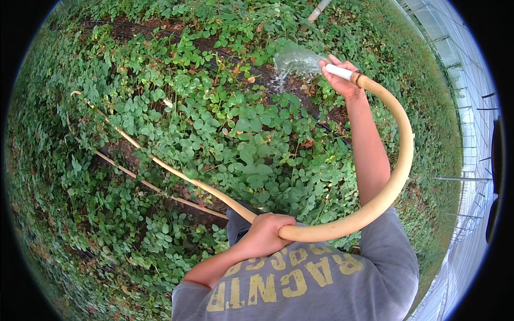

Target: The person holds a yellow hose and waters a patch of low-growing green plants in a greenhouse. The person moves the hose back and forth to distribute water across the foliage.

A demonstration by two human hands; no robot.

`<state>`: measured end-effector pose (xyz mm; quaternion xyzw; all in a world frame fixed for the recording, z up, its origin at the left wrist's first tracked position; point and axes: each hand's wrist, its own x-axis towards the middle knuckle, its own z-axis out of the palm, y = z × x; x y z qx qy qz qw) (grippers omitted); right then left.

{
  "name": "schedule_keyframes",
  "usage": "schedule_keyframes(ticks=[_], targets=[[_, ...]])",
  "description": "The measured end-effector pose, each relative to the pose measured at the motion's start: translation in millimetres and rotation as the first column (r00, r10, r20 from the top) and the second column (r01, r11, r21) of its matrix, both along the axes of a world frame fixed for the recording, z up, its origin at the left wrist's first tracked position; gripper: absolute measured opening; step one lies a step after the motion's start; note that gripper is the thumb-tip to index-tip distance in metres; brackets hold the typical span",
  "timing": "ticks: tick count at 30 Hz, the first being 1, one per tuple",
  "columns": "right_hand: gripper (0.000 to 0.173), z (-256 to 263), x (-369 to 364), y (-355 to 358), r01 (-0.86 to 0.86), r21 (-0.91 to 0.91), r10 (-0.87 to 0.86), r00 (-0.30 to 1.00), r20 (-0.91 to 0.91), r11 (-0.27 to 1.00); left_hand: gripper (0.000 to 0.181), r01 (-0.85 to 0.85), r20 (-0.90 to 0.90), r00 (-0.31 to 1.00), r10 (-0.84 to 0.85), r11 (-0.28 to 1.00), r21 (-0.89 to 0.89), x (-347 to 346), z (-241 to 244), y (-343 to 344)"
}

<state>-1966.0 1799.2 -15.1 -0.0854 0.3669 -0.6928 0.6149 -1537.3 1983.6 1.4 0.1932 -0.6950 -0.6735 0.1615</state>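
A thick tan hose (405,140) bends in a wide loop in front of my torso. My left hand (269,234) is closed around it close to my chest. My right hand (341,78), reached out at the upper right, holds the white pipe end (339,72) of the hose against its palm and fingers. A fingertip lies close to the pipe's mouth. Water (297,62) fans out leftward from there onto dark soil (305,90) between leafy green plants (249,152).
The hose trails off to the upper left over the plants. A second thin tan hose or pole (152,186) lies below it. Dark drip lines (257,74) run along the soil. A pale pole (319,10) stands at the top, and a translucent greenhouse wall (474,140) with metal bars at the right.
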Motion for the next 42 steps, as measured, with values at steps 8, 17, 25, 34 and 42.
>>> schedule_keyframes(ticks=[8, 17, 25, 34, 42], targets=[[0.018, -28.3, -105.8, 144.9, 0.538, 0.296, -0.465, 0.839, -0.284, 0.789, 0.018, -0.067, 0.086, 0.995, 0.041, 0.940, 0.334, -2.3, -1.3, -4.9], [0.027, -82.3, -264.6, 353.1, 0.544, 0.351, -0.422, 0.828, -0.368, 0.762, 0.021, 0.223, 0.105, 0.965, -0.238, 0.964, 0.143, -84.3, 9.3, 41.0], [0.019, -108.5, -335.5, 487.6, 0.672, 0.239, -0.645, 0.740, -0.191, 0.701, 0.017, 0.266, 0.216, 0.939, -0.268, 0.963, 0.041, -215.9, 24.7, 145.0], [0.012, -134.8, -420.9, 500.2, 0.401, 0.191, -0.400, 0.915, -0.043, 0.896, 0.017, 0.344, 0.328, 0.897, -0.298, 0.934, -0.093, -362.7, 63.9, 286.7], [0.036, -188.7, -480.8, 568.4, 0.479, 0.199, -0.480, 0.876, -0.051, 0.855, 0.019, 0.298, 0.416, 0.861, -0.292, 0.953, 0.051, -410.6, 69.4, 338.8]])
